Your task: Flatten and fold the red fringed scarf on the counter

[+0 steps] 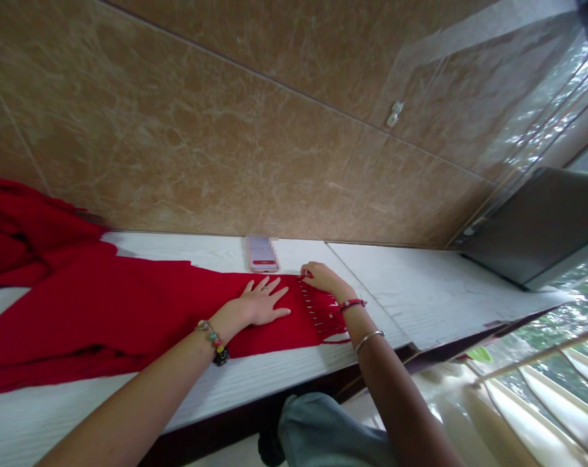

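Red cloth [142, 298] lies along the white table [420, 288], left hand [263, 306] flat on it, fingers splayed, gripping nothing, likely steadying it while the right hand's [321, 279] bunched fingers pinch its fringed end's wall-side corner.

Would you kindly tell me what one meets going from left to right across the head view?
Bunched red cloth, beaded bracelet, left hand, right hand, silver bangle, small white wall fitting, dark grey boxy object.

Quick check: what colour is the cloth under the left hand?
The cloth is bright red, with no pattern visible; the head view shows it best.
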